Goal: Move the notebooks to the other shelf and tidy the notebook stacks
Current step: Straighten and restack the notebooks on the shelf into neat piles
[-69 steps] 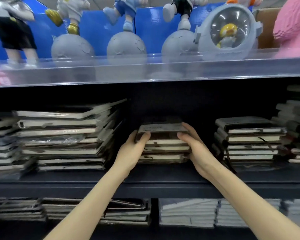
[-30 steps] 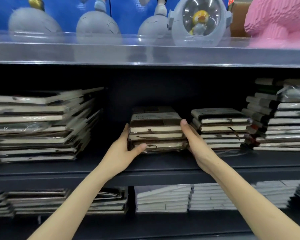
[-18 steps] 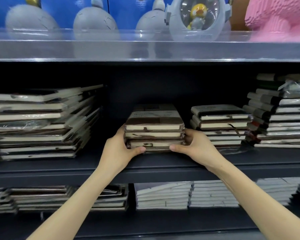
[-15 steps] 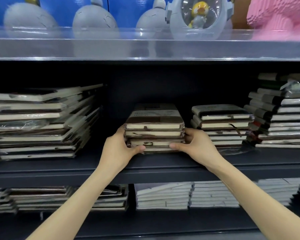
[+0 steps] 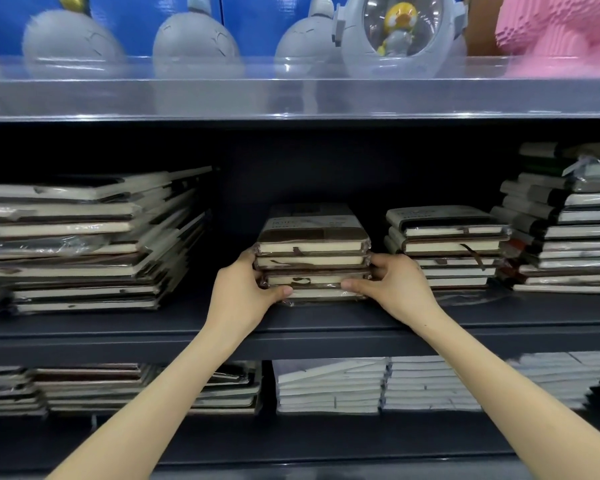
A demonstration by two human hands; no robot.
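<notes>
Left hand [image 5: 243,299], head view: being curled round left end of notebook stack [image 5: 312,251], thumb across lower books. Right hand [image 5: 395,289] being wrapped round right end likewise. Stack being supported at centre of middle shelf [image 5: 291,327]; neighbour stack [image 5: 444,247] just beside at 3 o'clock, larger pile [image 5: 84,244] apart at 9 o'clock. Judged: covers stiff, plastic wrap slippery, bundle fairly heavy, layers liable to slide. Hold being best taken low at both ends, squeezed inward.
</notes>
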